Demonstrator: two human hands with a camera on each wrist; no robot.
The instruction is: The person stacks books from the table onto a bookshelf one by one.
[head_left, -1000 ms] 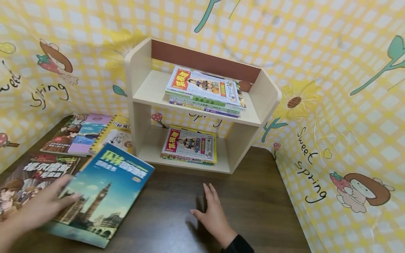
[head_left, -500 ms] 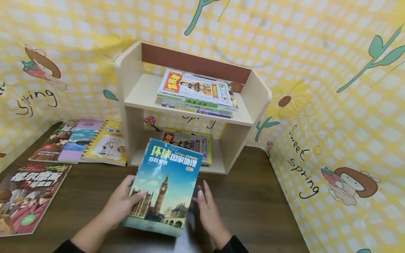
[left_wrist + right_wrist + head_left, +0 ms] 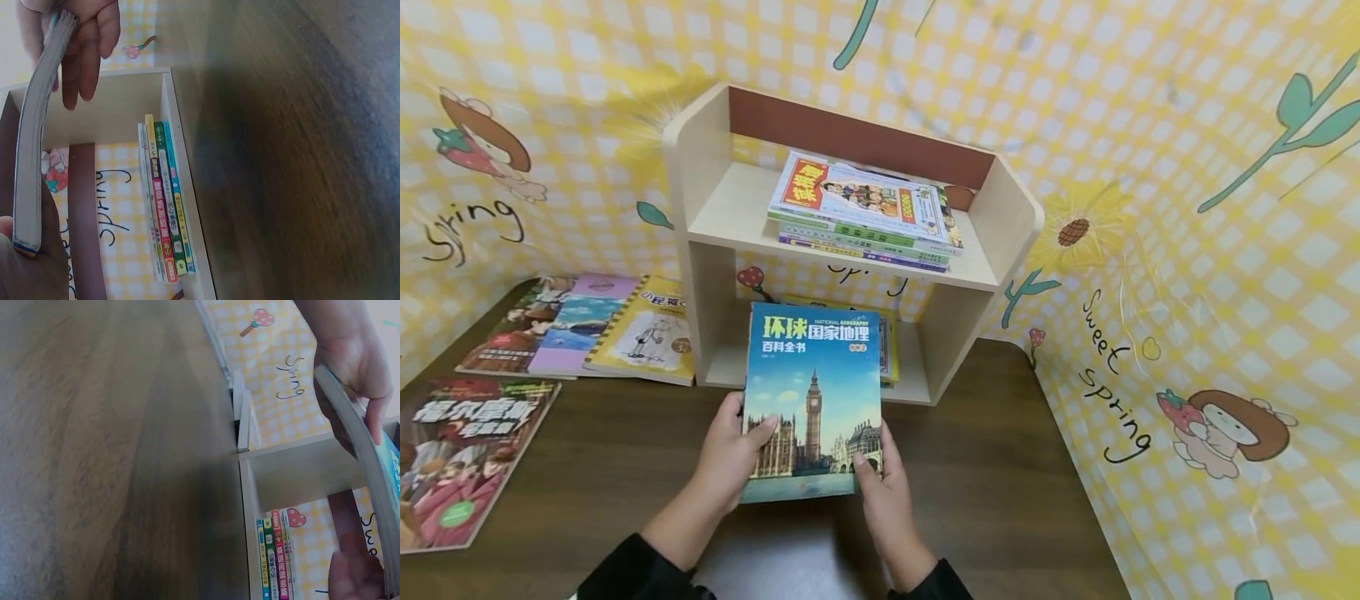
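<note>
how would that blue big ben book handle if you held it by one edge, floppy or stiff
The blue book would probably flex a bit: in the right wrist view it bows between both hands. Its glossy cover looks slightly slippery. The page block seems thick, so likely fairly heavy; the left hand and right hand share it.

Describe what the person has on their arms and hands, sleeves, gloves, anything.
Both hands are bare: no gloves, rings or watch show on the left hand or the right hand. Each forearm ends in a dark, black-looking long sleeve, the left sleeve and the right sleeve, stopping short of the wrist. No markings or cables are visible.
</note>
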